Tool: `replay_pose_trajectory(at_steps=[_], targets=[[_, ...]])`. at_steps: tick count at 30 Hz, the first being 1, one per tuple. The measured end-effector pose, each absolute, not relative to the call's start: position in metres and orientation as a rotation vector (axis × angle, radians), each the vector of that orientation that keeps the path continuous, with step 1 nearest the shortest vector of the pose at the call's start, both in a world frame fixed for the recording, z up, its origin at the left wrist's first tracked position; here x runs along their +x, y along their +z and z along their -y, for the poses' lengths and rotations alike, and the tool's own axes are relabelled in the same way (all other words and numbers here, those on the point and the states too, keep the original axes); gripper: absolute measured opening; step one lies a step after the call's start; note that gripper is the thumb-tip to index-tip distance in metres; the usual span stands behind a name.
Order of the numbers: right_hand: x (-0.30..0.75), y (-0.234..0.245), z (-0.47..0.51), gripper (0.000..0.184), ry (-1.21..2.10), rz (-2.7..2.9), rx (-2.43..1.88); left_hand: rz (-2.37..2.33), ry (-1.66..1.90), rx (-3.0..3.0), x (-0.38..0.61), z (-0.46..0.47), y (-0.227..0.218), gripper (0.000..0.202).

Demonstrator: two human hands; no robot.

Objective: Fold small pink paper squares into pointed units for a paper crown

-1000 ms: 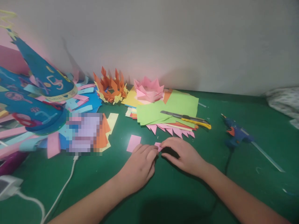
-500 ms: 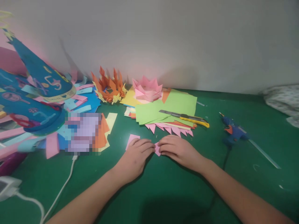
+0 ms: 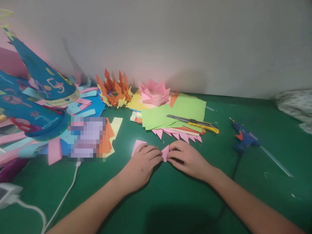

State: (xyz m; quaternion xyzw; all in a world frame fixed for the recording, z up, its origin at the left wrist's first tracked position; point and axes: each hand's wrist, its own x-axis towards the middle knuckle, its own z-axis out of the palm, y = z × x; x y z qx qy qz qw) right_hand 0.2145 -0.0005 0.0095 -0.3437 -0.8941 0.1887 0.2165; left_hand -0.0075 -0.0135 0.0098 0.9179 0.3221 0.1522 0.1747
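Between my two hands a small folded piece of pink paper (image 3: 165,153) rests on the green tabletop, a pointed corner facing up. My left hand (image 3: 145,162) presses its fingertips on the paper's left side. On the right edge, my right hand (image 3: 186,157) pinches the same paper between thumb and fingers. A second pink paper piece (image 3: 137,146) lies partly under or behind the left fingers. Beyond the hands, a row of pink paper triangles (image 3: 181,135) pokes out from under green paper sheets (image 3: 156,117).
A yellow box cutter (image 3: 203,126) lies on the green sheets. Behind stand a pink paper crown (image 3: 154,93) and an orange one (image 3: 114,92). At right is a blue glue gun (image 3: 246,136); at left, blue cone hats (image 3: 44,71) and a white cable (image 3: 70,190).
The pink paper between my hands now shows a folded, pointed shape. My right fingers have shifted slightly right and parted a little, while the left hand has barely moved.
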Motion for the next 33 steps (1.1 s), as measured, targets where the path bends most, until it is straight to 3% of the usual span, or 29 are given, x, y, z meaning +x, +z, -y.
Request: replay_pose_trajectory(at_steps=[11, 25, 33], targets=[[0.2198, 0.0105, -0.0032, 0.012, 0.685, 2.456, -0.907, -0.894, 0.419, 2.532, -0.0058, 0.0148, 0.0117, 0.035], [0.2191, 0.0054, -0.003, 0.018, 0.281, 2.586, -0.791, -0.932, 0.491, 2.436, -0.006, 0.0122, 0.0126, 0.043], [0.2132, 0.0055, 0.0, 0.019, 0.421, 2.475, -0.952, -0.927, 0.453, 2.494, -0.0052, 0.0131, 0.0141, 0.042]])
